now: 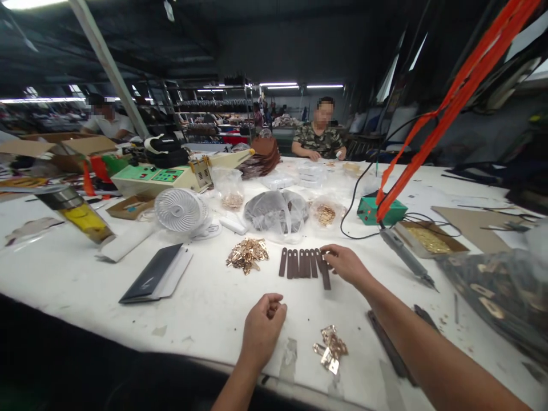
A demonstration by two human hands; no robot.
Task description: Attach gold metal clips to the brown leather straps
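Observation:
At the right end of a row of brown leather tabs (pixel 304 264), my right hand (pixel 345 264) pinches the top of one brown leather tab (pixel 326 278). The tabs lie side by side, each with a hole near its far end. My left hand (pixel 264 328) rests on the table nearer to me, fingers curled in; whether anything is inside them is hidden. Gold metal pieces form a heap (pixel 247 254) left of the row. A smaller pile of gold metal plates (pixel 331 348) lies to the right of my left hand.
A soldering-iron-like tool (pixel 409 260) lies right of my forearm, wired to a green box (pixel 382 210). A white fan (pixel 181 212), plastic bags (pixel 276 214) and a dark notebook (pixel 154 273) stand around. Dark strips (pixel 391 345) lie beneath my right arm. A co-worker (pixel 319 134) sits opposite.

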